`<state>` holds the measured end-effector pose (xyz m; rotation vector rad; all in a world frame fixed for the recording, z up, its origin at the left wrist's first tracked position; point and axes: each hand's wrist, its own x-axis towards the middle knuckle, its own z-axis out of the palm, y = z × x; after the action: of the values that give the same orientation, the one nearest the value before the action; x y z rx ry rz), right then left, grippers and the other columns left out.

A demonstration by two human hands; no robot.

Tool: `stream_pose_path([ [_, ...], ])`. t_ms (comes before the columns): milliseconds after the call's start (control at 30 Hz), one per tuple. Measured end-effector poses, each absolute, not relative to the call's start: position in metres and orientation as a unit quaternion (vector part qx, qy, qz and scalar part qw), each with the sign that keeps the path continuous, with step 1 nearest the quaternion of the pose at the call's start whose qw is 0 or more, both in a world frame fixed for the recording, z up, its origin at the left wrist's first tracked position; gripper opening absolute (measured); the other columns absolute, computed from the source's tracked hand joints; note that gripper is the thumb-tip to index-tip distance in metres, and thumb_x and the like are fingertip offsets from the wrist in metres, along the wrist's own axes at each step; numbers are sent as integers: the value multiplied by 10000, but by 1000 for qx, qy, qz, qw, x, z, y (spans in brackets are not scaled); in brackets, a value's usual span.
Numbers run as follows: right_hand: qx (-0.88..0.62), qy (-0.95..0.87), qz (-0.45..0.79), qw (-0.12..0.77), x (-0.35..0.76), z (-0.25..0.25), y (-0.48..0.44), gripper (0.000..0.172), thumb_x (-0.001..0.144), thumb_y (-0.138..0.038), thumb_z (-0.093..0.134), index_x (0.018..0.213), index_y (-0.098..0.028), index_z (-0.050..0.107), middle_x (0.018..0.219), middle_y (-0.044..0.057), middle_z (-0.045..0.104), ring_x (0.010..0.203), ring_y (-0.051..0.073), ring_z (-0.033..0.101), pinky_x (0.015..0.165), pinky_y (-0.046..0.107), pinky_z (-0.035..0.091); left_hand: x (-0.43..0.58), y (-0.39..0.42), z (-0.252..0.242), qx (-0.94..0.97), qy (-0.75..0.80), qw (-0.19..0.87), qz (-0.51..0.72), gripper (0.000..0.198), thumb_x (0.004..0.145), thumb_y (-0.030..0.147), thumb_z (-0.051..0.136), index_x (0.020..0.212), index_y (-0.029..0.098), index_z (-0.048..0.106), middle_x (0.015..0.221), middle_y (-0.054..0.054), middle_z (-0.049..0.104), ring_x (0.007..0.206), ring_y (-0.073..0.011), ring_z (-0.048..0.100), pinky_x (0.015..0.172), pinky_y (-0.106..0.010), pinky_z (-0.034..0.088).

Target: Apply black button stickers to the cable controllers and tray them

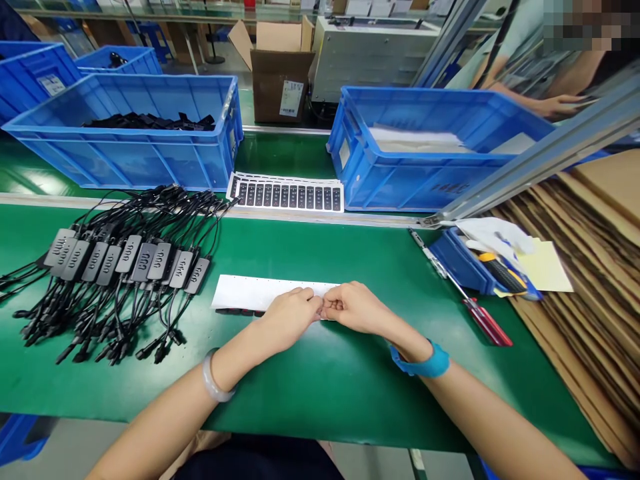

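Observation:
A white backing strip [250, 291] lies on the green bench in front of me, with dark label edges showing along its near side. My left hand [294, 316] is closed in a pinch over the strip's right part. Right beside it, my right hand [354, 307] pinches at the strip's near right edge, fingertips almost touching the left ones. What lies exactly between the fingertips is hidden. Left of the strip sits a pile of grey-and-black cable adapters [160, 260] with black leads. Behind the strip lies a sheet of black labels [289, 195].
Two blue bins [165, 157] [415, 177] stand along the back, beside an open cardboard box [277, 87]. To the right are a red-handled screwdriver [487, 321], a small blue tool tray [457, 260] and stacked cardboard [575, 320]. A metal post slants nearby; another person's hand [557, 107] shows beyond.

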<state>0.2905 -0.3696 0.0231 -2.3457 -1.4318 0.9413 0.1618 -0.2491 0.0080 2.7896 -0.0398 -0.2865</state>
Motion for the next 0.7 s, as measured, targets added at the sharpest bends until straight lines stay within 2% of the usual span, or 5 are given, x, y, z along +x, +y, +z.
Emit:
stream_pose_path([
  [133, -798, -495, 307, 157, 291, 17, -377, 198, 813, -189, 505, 681, -200, 653, 636, -14, 664, 565, 129, 535, 570, 240, 328, 168, -259, 8, 983, 27, 147, -105, 207, 937, 99, 394, 989, 126, 593, 956, -120, 653, 933, -250, 640, 799, -361, 515],
  [233, -782, -494, 324, 198, 298, 12, -383, 191, 813, -205, 504, 684, -188, 643, 629, -13, 649, 572, 126, 535, 565, 231, 339, 169, -257, 9, 983, 43, 147, -100, 216, 926, 127, 397, 1011, 117, 596, 961, -147, 665, 893, -275, 659, 754, -387, 521],
  [467, -784, -507, 329, 141, 301, 15, -390, 148, 767, -147, 540, 664, -188, 639, 615, -15, 632, 570, 129, 526, 559, 234, 321, 171, -240, 9, 977, 0, 187, -104, 160, 895, 211, 494, 861, 221, 650, 902, -11, 714, 843, -177, 674, 749, -264, 499],
  [633, -809, -541, 204, 103, 294, 13, -394, 192, 887, -152, 456, 759, -179, 598, 770, 46, 650, 692, 170, 562, 612, 265, 315, 172, -257, 6, 984, 59, 138, -93, 247, 903, 150, 389, 1034, 95, 591, 918, -164, 675, 794, -285, 673, 667, -379, 514],
  [700, -785, -573, 209, 106, 297, 12, -395, 203, 918, -146, 425, 793, -180, 581, 792, 48, 647, 708, 168, 562, 633, 264, 319, 173, -261, 6, 986, 57, 129, -93, 258, 912, 142, 372, 1080, 85, 559, 917, -166, 664, 783, -296, 672, 650, -390, 513],
])
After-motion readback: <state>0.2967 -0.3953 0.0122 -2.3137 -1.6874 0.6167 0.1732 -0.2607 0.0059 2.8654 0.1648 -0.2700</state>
